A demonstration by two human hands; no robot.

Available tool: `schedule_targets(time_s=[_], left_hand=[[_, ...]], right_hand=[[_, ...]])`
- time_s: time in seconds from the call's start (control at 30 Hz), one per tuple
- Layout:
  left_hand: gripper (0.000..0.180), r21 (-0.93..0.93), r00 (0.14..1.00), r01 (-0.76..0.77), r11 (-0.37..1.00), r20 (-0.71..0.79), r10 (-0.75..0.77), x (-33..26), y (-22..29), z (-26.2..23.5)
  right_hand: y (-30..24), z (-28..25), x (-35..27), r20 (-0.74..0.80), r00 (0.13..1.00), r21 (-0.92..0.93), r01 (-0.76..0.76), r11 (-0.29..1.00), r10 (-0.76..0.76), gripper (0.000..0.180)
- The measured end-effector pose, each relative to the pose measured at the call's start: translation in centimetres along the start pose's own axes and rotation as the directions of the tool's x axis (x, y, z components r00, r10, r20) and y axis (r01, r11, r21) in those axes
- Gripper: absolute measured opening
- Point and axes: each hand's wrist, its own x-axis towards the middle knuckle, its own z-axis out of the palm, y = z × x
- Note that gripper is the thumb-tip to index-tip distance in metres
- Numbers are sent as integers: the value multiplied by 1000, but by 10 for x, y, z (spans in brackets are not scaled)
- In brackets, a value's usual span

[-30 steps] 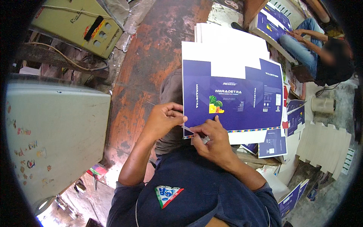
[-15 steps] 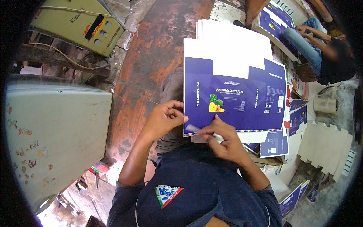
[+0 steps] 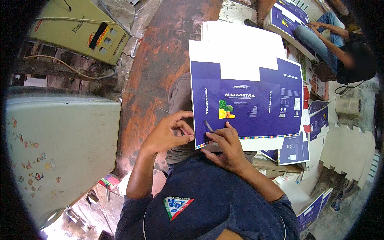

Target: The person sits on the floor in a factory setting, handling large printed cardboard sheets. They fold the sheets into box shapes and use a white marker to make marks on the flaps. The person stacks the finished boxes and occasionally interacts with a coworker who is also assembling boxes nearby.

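A large printed carton sheet (image 3: 248,130), deep purple with white blank areas and a vegetable picture, lies over my lap on a stack of white sheets (image 3: 243,33). My left hand (image 3: 170,134) has its fingers curled at the sheet's left edge, index finger and thumb against it. Between the fingers of my right hand (image 3: 227,148) is a thin dark tool (image 3: 208,126). Its tip points up and left over the purple print near the lower left corner; its exact kind is unclear. My right thumb sits below the coloured strip along the sheet's near edge.
Another person (image 3: 336,48) sits at the far right beside a printed stack (image 3: 280,20). More printed sheets (image 3: 294,150) and white notched card pieces (image 3: 346,154) lie to the right. A pale cabinet (image 3: 64,140) and a green metal box (image 3: 80,30) stand left of a worn reddish board (image 3: 150,68).
The sheet has shifted slightly left, its near left corner lower. My right hand has moved slightly left and down; the tool, blurred before, now shows clearly, pointing up. My left hand has dropped a little.
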Motion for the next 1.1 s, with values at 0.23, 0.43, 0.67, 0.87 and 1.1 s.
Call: schedule_targets(time_s=[0.23,0.43,0.67,0.87,1.1], left_hand=[[51,35,996,-34,999,-83,36,8,-5,2],[47,-11,983,-94,996,-158,91,45,1,-21],[47,56,969,-205,977,-128,211,140,41,-89],[50,236,943,-227,945,-192,274,219,107,-129],[54,261,746,-480,838,-382,546,287,207,-158]], right_hand=[[7,8,-6,-49,998,-26,40,999,-41,44],[7,6,-7,-75,996,35,45,998,-42,38],[9,7,-11,-69,996,60,56,997,-51,34],[9,9,-10,-65,995,58,73,996,-69,33],[9,9,-9,-32,997,55,66,996,-65,34]])
